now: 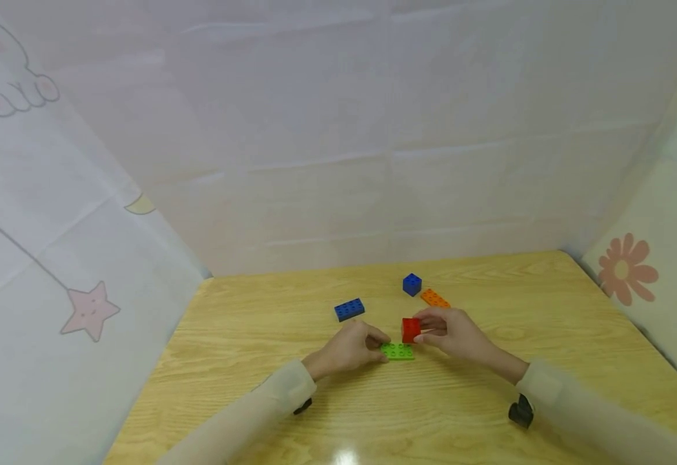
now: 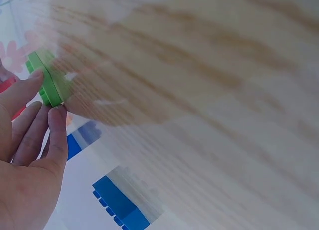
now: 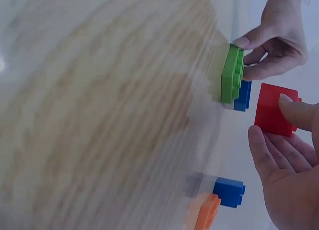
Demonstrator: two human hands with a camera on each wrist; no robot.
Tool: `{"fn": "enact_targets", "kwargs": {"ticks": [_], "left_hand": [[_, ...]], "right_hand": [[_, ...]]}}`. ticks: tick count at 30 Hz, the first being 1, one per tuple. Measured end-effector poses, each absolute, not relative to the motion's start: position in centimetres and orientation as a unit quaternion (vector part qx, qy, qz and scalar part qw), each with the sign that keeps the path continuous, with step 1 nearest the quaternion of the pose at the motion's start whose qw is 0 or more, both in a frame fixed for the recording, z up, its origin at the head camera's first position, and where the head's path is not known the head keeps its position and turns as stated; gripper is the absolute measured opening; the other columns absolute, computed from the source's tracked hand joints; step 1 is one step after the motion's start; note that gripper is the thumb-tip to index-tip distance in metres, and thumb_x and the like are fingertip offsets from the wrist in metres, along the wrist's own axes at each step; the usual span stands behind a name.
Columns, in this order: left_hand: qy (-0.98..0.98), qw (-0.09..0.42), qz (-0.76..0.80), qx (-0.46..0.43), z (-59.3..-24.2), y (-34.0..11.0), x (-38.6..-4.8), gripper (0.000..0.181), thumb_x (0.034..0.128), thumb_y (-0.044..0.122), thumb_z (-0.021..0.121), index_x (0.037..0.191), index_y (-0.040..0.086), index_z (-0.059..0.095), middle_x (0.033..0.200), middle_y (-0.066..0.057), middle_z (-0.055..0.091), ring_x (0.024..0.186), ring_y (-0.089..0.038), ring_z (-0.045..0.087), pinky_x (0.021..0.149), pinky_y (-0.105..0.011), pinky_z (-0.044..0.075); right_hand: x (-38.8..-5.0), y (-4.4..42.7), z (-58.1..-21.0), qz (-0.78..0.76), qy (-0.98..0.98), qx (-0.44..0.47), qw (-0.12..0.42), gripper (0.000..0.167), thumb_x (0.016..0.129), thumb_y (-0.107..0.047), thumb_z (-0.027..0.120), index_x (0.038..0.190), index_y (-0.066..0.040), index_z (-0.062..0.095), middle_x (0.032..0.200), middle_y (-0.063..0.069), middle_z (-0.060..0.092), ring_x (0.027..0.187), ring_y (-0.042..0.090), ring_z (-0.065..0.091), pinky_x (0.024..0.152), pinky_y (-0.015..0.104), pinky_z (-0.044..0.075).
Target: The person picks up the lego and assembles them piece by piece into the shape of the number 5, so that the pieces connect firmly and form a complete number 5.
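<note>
A flat green brick lies on the table, studs up. My left hand pinches its left end between thumb and fingers; the left wrist view shows the same grip on the green brick. Just above and behind the green brick, my right hand holds a red brick. In the right wrist view the thumb and fingertips grip the red brick, which is apart from the green brick.
Behind my left hand lies a long blue brick. Farther back stands a small blue brick, with a flat orange brick close to its right. A pale printed cloth hangs behind the wooden table.
</note>
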State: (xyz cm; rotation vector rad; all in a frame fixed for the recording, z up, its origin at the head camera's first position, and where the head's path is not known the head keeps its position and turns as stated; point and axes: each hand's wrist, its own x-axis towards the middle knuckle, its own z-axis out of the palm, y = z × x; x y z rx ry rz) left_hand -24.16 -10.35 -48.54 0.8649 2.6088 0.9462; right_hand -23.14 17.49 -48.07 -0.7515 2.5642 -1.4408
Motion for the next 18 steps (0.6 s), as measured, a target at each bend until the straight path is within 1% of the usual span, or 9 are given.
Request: {"fn": "enact_targets", "kwargs": {"ticks": [4, 9, 13, 18], "left_hand": [[0.89, 0.116, 0.325, 0.299, -48.6, -10.4, -24.2, 0.032, 0.0899, 0.021, 0.086, 0.12, 0.012, 0.081, 0.12, 0.0, 0.08, 0.101, -0.004, 0.076, 0.086, -0.016, 0.06], [0.889, 0.118, 0.331, 0.293, -48.7, -10.5, -24.1, 0.032, 0.0895, 0.02, 0.086, 0.12, 0.012, 0.081, 0.121, -0.001, 0.08, 0.102, -0.005, 0.076, 0.087, -0.018, 0.061], [0.889, 0.12, 0.335, 0.289, -48.8, -10.4, -24.1, 0.032, 0.0898, 0.02, 0.086, 0.12, 0.011, 0.081, 0.121, -0.002, 0.08, 0.103, -0.006, 0.076, 0.086, -0.017, 0.06], [0.891, 0.118, 0.33, 0.289, -48.8, -10.4, -24.2, 0.032, 0.0899, 0.021, 0.086, 0.12, 0.012, 0.081, 0.121, -0.001, 0.08, 0.102, -0.006, 0.076, 0.085, -0.016, 0.06]], "right_hand": [[-22.6, 16.8, -48.3, -0.477, 0.841, -0.248, 0.061, 0.036, 0.096, -0.019, 0.078, 0.128, -0.005, 0.07, 0.123, 0.013, 0.076, 0.112, 0.028, 0.076, 0.09, 0.029, 0.064], [-22.3, 16.4, -48.9, -0.479, 0.837, -0.254, 0.068, 0.035, 0.096, -0.017, 0.079, 0.127, -0.004, 0.07, 0.122, 0.014, 0.076, 0.11, 0.026, 0.077, 0.088, 0.028, 0.064], [-22.0, 16.2, -49.1, -0.486, 0.834, -0.249, 0.082, 0.037, 0.095, -0.017, 0.08, 0.127, -0.003, 0.07, 0.124, 0.016, 0.076, 0.111, 0.028, 0.076, 0.089, 0.028, 0.064], [-21.7, 16.2, -49.0, -0.489, 0.833, -0.246, 0.083, 0.038, 0.095, -0.017, 0.08, 0.128, -0.002, 0.069, 0.124, 0.017, 0.075, 0.112, 0.03, 0.076, 0.089, 0.029, 0.064]]}}
